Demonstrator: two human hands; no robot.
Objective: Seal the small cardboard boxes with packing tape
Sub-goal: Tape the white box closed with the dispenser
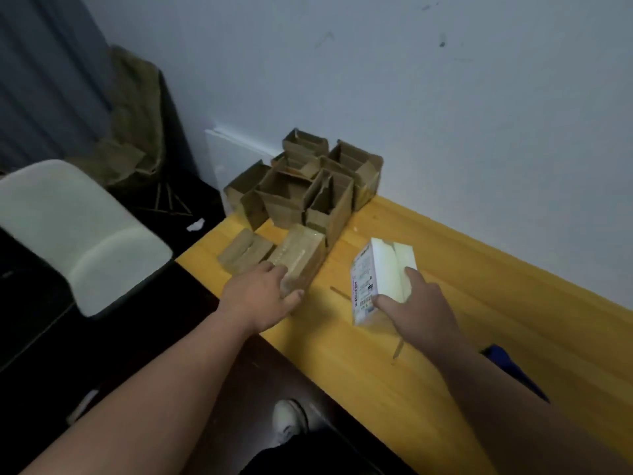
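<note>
Now, left hand (260, 296) gripping taped box (301, 258); right hand (421, 303) pinching white box (383, 272)

Counting it up: two hands on the bench (428, 371), the left hand (258, 298) and right hand (419, 308), plus two closed brown cardboard boxes near the bench's left edge, a taped one (301, 257) and a flatter one (245, 252) just beside it. There's one white box with a printed label (380, 275), and a heap of open empty cardboard boxes (305, 186) at the far left corner, maybe six or seven, too jumbled to count exactly. Off the bench: one pale chair seat (78, 231), one white shoe (289, 421), one blue object (513, 370) at the right.
</note>
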